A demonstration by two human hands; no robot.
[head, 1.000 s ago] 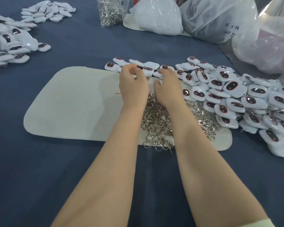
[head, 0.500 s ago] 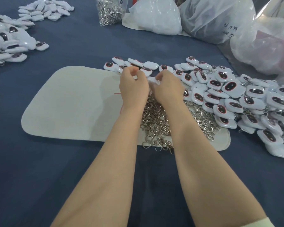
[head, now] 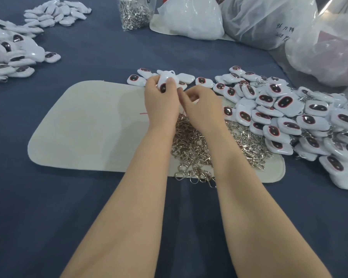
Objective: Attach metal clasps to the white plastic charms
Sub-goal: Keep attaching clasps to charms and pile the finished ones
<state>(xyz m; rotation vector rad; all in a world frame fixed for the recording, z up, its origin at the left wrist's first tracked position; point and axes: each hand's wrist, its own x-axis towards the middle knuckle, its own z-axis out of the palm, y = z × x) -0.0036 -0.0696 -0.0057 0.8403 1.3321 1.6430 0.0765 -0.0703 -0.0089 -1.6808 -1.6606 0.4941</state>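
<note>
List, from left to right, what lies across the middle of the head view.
A pile of white charms at the left edge → bare part of the beige mat → left hand, gripping one charm → right hand → big heap of charms on the right.

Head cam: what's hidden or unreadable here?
Head: whatever the right hand pinches is hidden by its curled fingers.
Head: the left hand grips a white plastic charm with a dark oval window; thumb and fingers cover much of it.
Head: handwriting on the translucent plastic bag is too small to read.
Head: the heap of white charms is cut off by the right edge.
</note>
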